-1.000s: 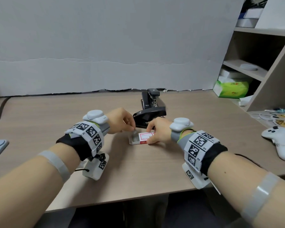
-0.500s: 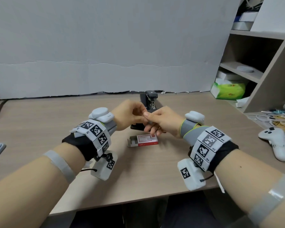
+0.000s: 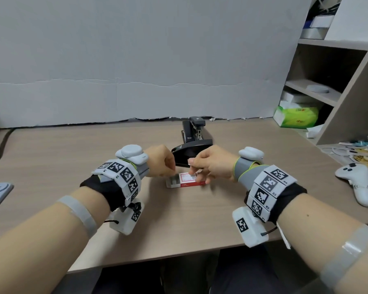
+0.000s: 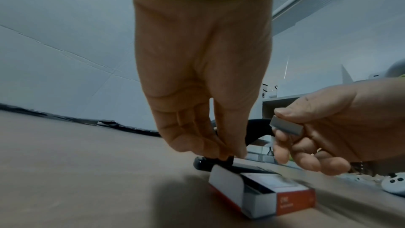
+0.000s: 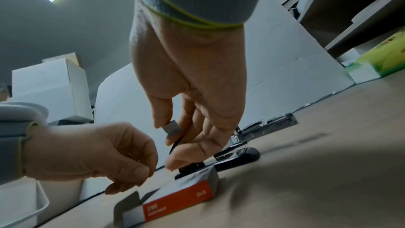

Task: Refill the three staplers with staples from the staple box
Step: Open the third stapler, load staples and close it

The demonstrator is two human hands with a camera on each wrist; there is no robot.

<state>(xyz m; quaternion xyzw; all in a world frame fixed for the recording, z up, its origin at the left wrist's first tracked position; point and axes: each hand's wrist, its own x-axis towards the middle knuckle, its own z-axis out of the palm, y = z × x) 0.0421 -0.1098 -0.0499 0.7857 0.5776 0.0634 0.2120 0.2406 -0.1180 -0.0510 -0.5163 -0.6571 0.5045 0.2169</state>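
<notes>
Presently on the wooden counter [image 3: 51, 158]:

- Small red-and-white cardboard staple box [image 3: 186, 180], near centre, left flap open.
- Grey metal staple strip [image 4: 286, 128], out of the box, pinched between thumb and forefinger of the right hand [image 3: 212, 164].
- Left hand [image 3: 160, 161], fingers curled down just above the box's open end; whether they hold anything cannot be told.
- Black desk stapler [image 3: 191, 152], opened, just beyond the box.
- Second black stapler [image 3: 196, 130], farther back.

Progress, judged: early, first strip not yet loaded; third stapler unseen.

staple box [image 3: 186, 180] on desk [image 3: 51, 158], stapler [image 3: 192, 143] just behind, controller [image 3: 358, 181] far right
</notes>
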